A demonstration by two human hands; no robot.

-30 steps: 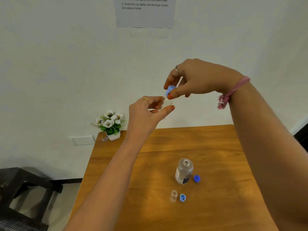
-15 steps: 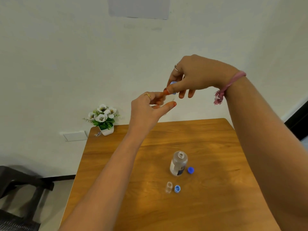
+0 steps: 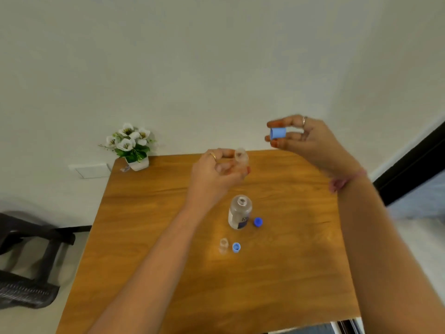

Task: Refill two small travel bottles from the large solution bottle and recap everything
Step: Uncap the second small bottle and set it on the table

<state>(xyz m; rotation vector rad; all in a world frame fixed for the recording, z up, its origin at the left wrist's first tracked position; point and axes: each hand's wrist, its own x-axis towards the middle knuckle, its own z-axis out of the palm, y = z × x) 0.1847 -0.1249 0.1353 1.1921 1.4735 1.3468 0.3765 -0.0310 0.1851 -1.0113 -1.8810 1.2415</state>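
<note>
Nearest the camera, a small clear plastic travel bottle (image 3: 223, 245) is standing uncapped on the brown wooden table (image 3: 149, 237), with a light blue round cap (image 3: 236, 247) lying just beside it on the right. Further back, the large clear solution bottle with a dark label (image 3: 239, 211) is standing upright and open; a darker blue cap (image 3: 258, 222) is lying just to its right. Above and beyond these, the left hand (image 3: 218, 173) is pinching a second small clear travel bottle (image 3: 241, 157) between thumb and curled fingers. The right hand (image 3: 305, 141) is held well apart from it, half closed, gripping a light blue cylindrical cap (image 3: 278, 133) between thumb and fingertips. At the table's far left corner a white pot of artificial white flowers (image 3: 131, 145) is standing against the wall. A dark chair (image 3: 26, 259) is sitting on the floor, left.
</note>
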